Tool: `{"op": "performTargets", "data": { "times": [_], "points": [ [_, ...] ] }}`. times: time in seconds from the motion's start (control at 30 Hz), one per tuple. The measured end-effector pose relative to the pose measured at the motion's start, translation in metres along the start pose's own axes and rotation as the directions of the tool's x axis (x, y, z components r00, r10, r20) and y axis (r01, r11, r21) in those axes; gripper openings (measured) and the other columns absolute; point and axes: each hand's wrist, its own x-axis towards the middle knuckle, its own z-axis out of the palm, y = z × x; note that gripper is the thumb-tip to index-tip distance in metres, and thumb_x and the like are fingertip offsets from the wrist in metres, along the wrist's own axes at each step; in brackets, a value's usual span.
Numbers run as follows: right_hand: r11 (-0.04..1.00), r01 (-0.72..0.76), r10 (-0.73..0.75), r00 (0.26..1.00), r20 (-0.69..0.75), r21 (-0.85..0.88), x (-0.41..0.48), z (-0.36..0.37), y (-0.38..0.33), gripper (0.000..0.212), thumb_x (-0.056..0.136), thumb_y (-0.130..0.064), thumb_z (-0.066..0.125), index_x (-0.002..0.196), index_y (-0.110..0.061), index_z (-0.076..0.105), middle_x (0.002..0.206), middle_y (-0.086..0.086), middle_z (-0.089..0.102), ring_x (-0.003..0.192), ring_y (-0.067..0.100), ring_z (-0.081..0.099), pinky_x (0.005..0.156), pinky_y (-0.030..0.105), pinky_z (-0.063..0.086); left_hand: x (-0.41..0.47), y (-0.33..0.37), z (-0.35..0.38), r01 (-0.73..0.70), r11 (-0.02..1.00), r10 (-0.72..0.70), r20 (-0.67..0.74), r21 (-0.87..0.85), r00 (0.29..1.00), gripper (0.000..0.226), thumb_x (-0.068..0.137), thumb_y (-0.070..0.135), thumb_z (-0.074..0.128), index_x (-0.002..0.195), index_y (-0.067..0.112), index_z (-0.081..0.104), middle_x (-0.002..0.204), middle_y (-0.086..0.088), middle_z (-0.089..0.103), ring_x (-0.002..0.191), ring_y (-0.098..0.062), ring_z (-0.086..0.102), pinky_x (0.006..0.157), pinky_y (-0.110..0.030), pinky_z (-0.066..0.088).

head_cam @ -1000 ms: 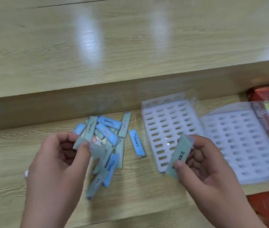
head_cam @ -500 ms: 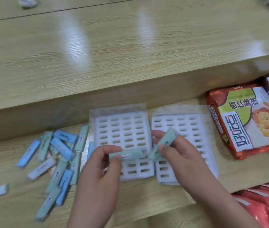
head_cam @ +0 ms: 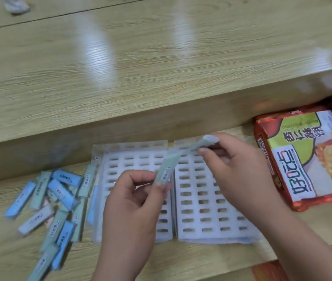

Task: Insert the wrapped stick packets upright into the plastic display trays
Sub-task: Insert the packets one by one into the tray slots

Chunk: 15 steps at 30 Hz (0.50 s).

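Two white slotted plastic trays, left and right, lie edge to edge on the wood-grain worktop. Above them the left hand pinches a pale green stick packet in its fingers. The right hand pinches a second green packet, tilted, over the trays' far edge. Loose flat packets lie heaped to the left, and a glossy snack bag lies to the right.

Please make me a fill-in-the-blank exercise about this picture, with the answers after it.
1. The left hand and the right hand each pinch one ____ packet.
2. ____ white trays lie side by side.
3. The pile of loose packets lies to the ____ of the trays.
4. The red snack bag lies to the ____ of the trays.
Answers: green, two, left, right.
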Motion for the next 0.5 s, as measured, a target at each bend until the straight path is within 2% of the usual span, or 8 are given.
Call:
{"op": "performTargets", "data": {
  "times": [0.07, 0.13, 0.27, 0.37, 0.5],
  "points": [
    [0.999, 0.021, -0.022, 1.000, -0.003, -0.048, 0.005, 0.006, 0.004, 0.010, 0.089, -0.021, 0.068, 0.089, -0.030, 0.071, 0.077, -0.016, 0.069, 0.078, -0.001, 0.064, 0.066, 0.013, 0.046, 0.002, 0.000, 0.002, 0.014, 1.000, -0.014, -0.007, -0.018, 1.000, 0.008, 0.089, 0.003, 0.065, 0.092, 0.011, 0.062, 0.080, -0.002, 0.077, 0.079, -0.014, 0.075, 0.068, -0.024, 0.058],
    [0.992, 0.043, -0.041, 0.999, 0.020, -0.117, 0.008, 0.011, 0.007, 0.009, 0.090, -0.026, 0.066, 0.093, -0.029, 0.073, 0.077, -0.014, 0.069, 0.077, 0.001, 0.063, 0.066, 0.020, 0.047, 0.005, 0.000, 0.002, 0.019, 0.999, -0.020, -0.026, -0.027, 0.999, 0.008, 0.090, 0.005, 0.065, 0.092, 0.013, 0.063, 0.082, -0.001, 0.077, 0.080, -0.015, 0.074, 0.068, -0.024, 0.057],
    [0.939, 0.112, -0.090, 0.993, 0.082, -0.324, 0.013, 0.018, 0.012, 0.018, 0.093, -0.036, 0.055, 0.087, -0.025, 0.068, 0.075, -0.011, 0.064, 0.071, 0.005, 0.058, 0.062, 0.035, 0.049, 0.010, -0.005, 0.002, 0.020, 1.000, -0.021, -0.031, -0.024, 0.999, 0.010, 0.089, 0.006, 0.066, 0.092, 0.015, 0.065, 0.083, 0.001, 0.076, 0.081, -0.012, 0.073, 0.066, -0.022, 0.056],
    [0.891, 0.135, -0.085, 0.987, 0.133, -0.434, 0.017, 0.018, 0.011, 0.019, 0.094, -0.037, 0.054, 0.084, -0.025, 0.064, 0.073, -0.012, 0.057, 0.068, 0.006, 0.051, 0.056, 0.029, 0.044, 0.012, -0.008, 0.002, 0.022, 1.000, -0.022, -0.016, -0.010, 1.000, 0.011, 0.089, 0.007, 0.066, 0.091, 0.018, 0.067, 0.082, 0.006, 0.074, 0.077, -0.006, 0.070, 0.063, -0.019, 0.054],
    [0.798, 0.150, -0.041, 0.980, 0.195, -0.584, 0.020, 0.023, 0.005, 0.019, 0.097, -0.040, 0.051, 0.092, -0.028, 0.065, 0.089, -0.011, 0.057, 0.087, 0.010, 0.052, 0.059, 0.028, 0.038, 0.012, -0.010, 0.002, 0.017, 1.000, -0.017, 0.005, -0.008, 1.000, 0.014, 0.089, 0.010, 0.068, 0.087, 0.024, 0.070, 0.081, 0.010, 0.072, 0.078, -0.003, 0.067, 0.062, -0.013, 0.051]
  ]
}}
